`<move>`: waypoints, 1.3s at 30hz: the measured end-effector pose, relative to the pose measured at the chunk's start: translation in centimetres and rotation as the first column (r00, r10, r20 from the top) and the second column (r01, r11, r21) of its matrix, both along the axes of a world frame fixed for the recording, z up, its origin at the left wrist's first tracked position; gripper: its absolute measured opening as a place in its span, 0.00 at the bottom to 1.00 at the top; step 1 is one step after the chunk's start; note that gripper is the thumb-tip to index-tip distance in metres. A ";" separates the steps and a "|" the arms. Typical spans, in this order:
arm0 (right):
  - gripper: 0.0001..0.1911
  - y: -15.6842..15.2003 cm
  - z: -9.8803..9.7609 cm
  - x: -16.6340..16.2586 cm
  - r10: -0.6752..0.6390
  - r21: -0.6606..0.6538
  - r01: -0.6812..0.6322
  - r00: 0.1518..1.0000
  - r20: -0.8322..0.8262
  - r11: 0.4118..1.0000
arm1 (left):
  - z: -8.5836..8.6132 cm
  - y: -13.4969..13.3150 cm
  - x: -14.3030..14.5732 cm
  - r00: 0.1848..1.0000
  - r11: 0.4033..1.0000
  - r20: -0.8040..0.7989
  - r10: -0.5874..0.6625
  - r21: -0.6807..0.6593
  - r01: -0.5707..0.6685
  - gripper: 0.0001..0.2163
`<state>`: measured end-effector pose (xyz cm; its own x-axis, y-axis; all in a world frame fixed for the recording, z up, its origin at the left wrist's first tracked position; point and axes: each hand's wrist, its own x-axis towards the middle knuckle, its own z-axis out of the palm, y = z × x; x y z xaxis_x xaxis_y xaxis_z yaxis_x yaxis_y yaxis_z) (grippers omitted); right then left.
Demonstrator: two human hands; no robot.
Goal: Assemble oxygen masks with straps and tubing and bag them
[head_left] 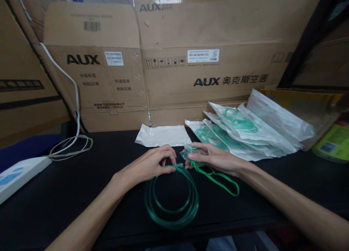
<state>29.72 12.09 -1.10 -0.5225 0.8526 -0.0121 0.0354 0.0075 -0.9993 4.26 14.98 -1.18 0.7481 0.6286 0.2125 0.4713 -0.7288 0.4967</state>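
Observation:
Between finger and thumb, my left hand (156,162) pinches one end of a coiled green plastic tube (171,222), close to its connector. The coil's loops lie on the black table in front of me. My right hand (215,158) is closed round a clear green oxygen mask (189,152), partly hidden by the fingers. From the mask a bright green elastic strap (226,185) hangs in a loop to the right. The tube's end and the mask are close together; whether they are joined I cannot tell.
Behind my hands lies a flat white pouch (163,135). Several packed pouches with green tubing (242,129) are piled at the back right, beside a yellow-green container (332,142). Large cardboard boxes (169,87) wall off the back. A white power strip (21,176) with a cable sits left.

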 end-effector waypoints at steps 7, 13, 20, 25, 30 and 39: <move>0.24 0.3 -0.2 -0.3 -0.027 -0.010 0.027 1.000 -0.007 1.000 | -0.8 -0.2 0.8 0.998 0.996 0.018 -0.052 -0.070 0.053 0.07; 0.20 0.6 1.2 0.4 -0.061 -0.003 0.061 0.998 -0.001 0.998 | 0.3 -0.5 0.1 0.995 0.997 -0.058 0.082 0.010 -0.082 0.05; 0.19 -1.0 1.9 -1.1 0.123 0.002 -0.123 0.992 -0.002 0.992 | 0.6 -0.5 -0.3 0.984 0.986 -0.050 0.168 0.013 -0.168 0.03; 0.21 -1.3 0.5 -2.4 0.155 0.035 -0.158 0.985 0.075 0.987 | 0.2 -0.1 -0.4 0.988 0.988 -0.029 0.154 -0.001 -0.154 0.04; 0.21 -1.2 0.2 -2.1 0.075 0.024 -0.076 0.996 0.040 0.997 | 0.7 0.3 -0.8 0.992 0.991 -0.015 0.123 -0.048 -0.123 0.10; 0.18 -0.8 -0.1 -2.3 0.002 -0.010 -0.002 1.000 0.004 1.000 | 0.6 1.0 -1.1 0.985 0.982 0.112 0.131 -0.148 -0.114 0.13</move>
